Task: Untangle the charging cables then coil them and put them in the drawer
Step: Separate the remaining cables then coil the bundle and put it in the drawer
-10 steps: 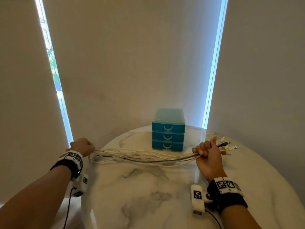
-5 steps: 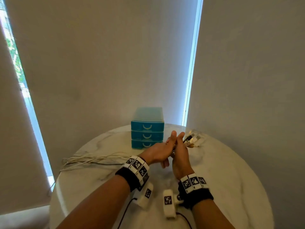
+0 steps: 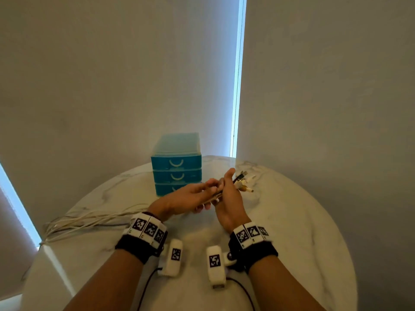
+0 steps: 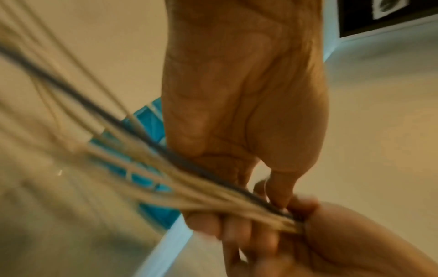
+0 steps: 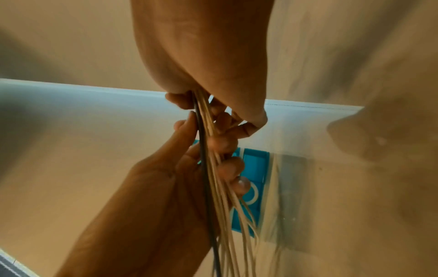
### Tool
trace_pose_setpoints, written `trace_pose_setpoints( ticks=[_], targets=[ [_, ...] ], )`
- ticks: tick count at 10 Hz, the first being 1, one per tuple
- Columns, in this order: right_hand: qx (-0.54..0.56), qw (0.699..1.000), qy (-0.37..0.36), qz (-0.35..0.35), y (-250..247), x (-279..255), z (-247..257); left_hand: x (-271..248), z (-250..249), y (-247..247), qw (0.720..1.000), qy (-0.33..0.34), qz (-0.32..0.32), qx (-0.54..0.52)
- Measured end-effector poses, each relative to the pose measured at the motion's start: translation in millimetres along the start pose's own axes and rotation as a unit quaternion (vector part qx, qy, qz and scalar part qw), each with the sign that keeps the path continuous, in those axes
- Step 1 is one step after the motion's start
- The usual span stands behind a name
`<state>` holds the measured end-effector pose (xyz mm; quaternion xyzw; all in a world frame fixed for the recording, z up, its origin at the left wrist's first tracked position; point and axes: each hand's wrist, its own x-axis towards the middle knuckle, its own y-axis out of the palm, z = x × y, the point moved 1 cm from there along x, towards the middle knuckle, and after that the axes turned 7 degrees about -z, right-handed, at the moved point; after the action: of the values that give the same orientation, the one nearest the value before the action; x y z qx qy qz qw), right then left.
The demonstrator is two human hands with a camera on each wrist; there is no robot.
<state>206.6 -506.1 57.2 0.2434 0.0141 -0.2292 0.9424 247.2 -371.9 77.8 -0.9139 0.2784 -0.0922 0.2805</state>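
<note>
Bottom drawer (image 3: pixel 165 189) of drawer unit partly hidden behind left hand (image 3: pixel 186 198). Cable bundle (image 4: pixel 147 178) motion-blurred in left wrist view, cut off at 10 o'clock edge. Plug types (image 3: pixel 243 182) too small to tell.

Dim room, bright window slits, wrist-view blur

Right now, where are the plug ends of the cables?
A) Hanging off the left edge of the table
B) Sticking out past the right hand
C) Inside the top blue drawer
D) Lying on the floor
B: the plug ends fan out beyond the right hand, which grips the cable bundle; the blue drawer unit stands shut.
</note>
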Motion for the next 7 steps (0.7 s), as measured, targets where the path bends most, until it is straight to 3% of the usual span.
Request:
trace_pose_setpoints(
  ticks=[1,2,3,4,5,6,7],
  targets=[
    [0.018,1.0,0.009,0.01,-1.1,-1.0,-4.5,-4.2,-15.1,-14.9,0.996,0.02,-0.031,0.076],
    [0.001,1.0,-0.004,-0.005,3.3,-3.2,-2.4,-4.4,-43.9,-12.1,0.938,0.018,-0.177,0.297],
    [-0.027,0.999,-0.017,-0.005,3.0,-6.6,-3.5,-0.2,-72.4,-5.6,0.852,0.061,-0.295,0.428],
    [-0.068,0.997,-0.018,0.012,3.1,-9.9,-6.1,15.7,-97.9,-0.6,0.932,0.152,-0.193,0.266],
    [-0.102,0.993,-0.034,0.041,3.2,-10.1,-8.9,33.5,-114.5,18.9,0.954,0.15,-0.021,0.258],
    [-0.097,0.994,-0.045,0.029,-1.7,-18.2,-3.9,48.0,-116.4,26.7,0.949,0.097,0.076,0.29],
    [-0.073,0.995,-0.059,0.023,-6.1,-16.5,-2.9,56.4,-108.8,25.3,0.951,0.041,0.107,0.287]
  ],
)
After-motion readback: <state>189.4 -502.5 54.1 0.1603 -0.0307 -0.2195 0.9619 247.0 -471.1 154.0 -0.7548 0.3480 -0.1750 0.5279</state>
